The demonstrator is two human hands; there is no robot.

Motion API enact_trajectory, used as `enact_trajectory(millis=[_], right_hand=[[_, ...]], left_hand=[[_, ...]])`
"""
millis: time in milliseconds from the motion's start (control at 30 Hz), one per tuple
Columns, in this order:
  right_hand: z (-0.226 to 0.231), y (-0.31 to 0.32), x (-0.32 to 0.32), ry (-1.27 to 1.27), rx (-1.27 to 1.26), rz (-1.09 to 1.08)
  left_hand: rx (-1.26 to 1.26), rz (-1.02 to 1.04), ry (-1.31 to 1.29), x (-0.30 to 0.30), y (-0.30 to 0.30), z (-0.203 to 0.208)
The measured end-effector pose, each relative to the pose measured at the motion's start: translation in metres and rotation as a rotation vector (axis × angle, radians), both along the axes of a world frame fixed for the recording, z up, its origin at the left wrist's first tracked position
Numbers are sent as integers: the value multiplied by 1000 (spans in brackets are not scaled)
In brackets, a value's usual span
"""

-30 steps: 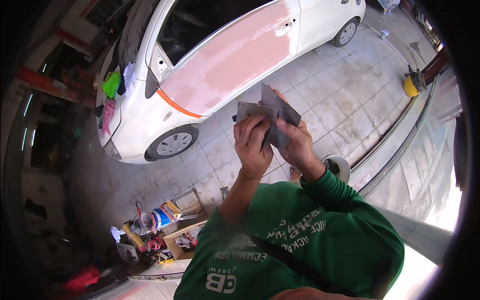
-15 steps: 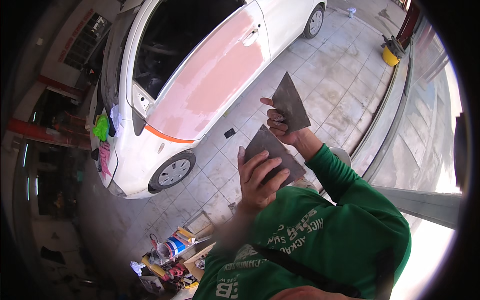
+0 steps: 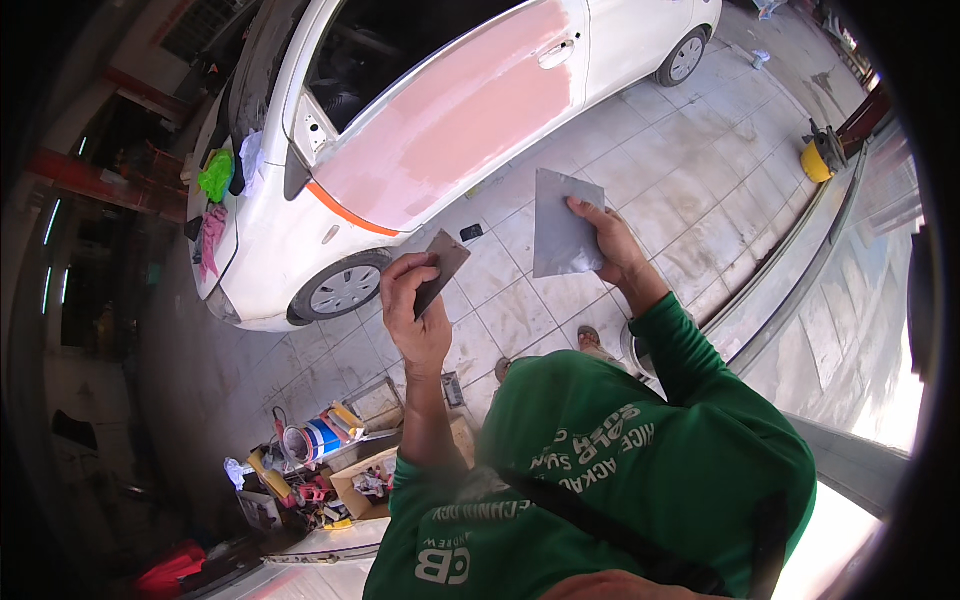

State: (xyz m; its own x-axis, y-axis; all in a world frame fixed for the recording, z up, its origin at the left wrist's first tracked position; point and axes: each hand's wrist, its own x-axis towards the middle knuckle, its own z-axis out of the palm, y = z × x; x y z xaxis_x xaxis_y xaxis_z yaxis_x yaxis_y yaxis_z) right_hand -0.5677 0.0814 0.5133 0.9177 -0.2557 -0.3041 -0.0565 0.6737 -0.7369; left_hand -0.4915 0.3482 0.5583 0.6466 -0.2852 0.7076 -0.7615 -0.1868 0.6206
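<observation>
My left hand [image 3: 412, 300] is closed round a dark brown piece of sandpaper [image 3: 442, 270], bent and tilted, seen partly edge-on. To its right, my right hand [image 3: 618, 243] pinches a flat grey piece of sandpaper [image 3: 566, 225] by its right edge, thumb on the near face. The two pieces are apart, held up over the tiled floor. Beyond them stands a white car [image 3: 265, 255], its front door [image 3: 470, 100] covered with pink, patchy filler or primer. Neither hand touches the car.
A dark phone-like object [image 3: 471, 232] lies on the tiles beside the car. A front wheel [image 3: 345, 288] is near my left hand. Tools and a blue-banded can [image 3: 322, 438] crowd a cart at lower left. A yellow bucket-like vacuum [image 3: 822, 160] stands at the right.
My hands have moved apart: the left went left with its sandpaper, now tilted. The right turned its piece so the lighter grey face shows. The view has shifted.
</observation>
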Motion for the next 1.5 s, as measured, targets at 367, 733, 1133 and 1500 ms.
enact_trajectory(millis=[367,733,1133,1500], right_hand=[[8,33,40,-85,-226,-5],[-28,62,40,-24,-595,-349],[-31,5,-14,192,1,-184],[11,96,11,-1,-143,240]], left_hand=[[219,-52,-3,1,-13,-45],[631,102,170,-22,-14,-122],[-860,-13,1200,44,83,-162],[-1104,-238,920,32,33,-63]])
